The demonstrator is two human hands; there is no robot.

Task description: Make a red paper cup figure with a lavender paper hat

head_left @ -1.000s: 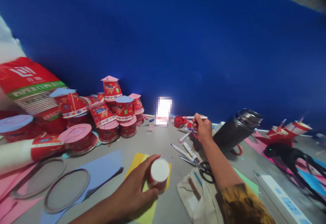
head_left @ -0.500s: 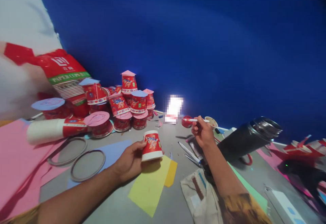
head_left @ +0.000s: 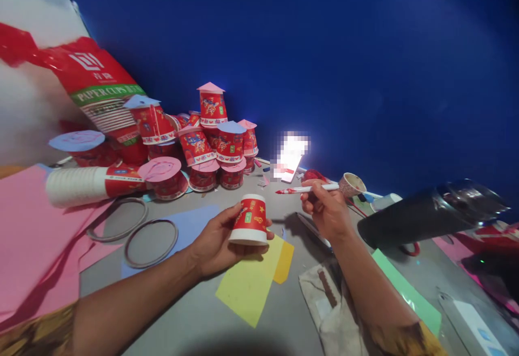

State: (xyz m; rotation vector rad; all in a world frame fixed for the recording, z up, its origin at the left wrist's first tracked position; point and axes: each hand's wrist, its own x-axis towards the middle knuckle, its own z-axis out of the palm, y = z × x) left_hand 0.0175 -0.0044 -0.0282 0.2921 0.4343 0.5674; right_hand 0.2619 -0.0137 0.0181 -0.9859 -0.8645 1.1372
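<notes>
My left hand (head_left: 221, 240) is wrapped round a red and white paper cup (head_left: 252, 218), held mouth down and slightly tilted above the yellow paper (head_left: 247, 286). The cup's printed side, with a gold star and a green label, faces me. My right hand (head_left: 326, 210) pinches a white pen-like stick (head_left: 305, 188) with a red tip, apparently a paintbrush. Its tip points left, a little above and to the right of the cup, apart from it. Behind my right hand stands a patterned cup (head_left: 352, 184), partly hidden.
Stacked red paper cups with pink and blue paper tops (head_left: 230, 142) stand at back left beside a paper cup bag (head_left: 91, 83). Two grey rings (head_left: 151, 242) lie left. A black flask (head_left: 430, 210), a cloth (head_left: 324, 302) and a glowing phone (head_left: 292, 161) are also here.
The cup in my left hand has turned, showing a different printed side. The red-tipped stick has moved left, nearer the cup. The camera view has shifted slightly.
</notes>
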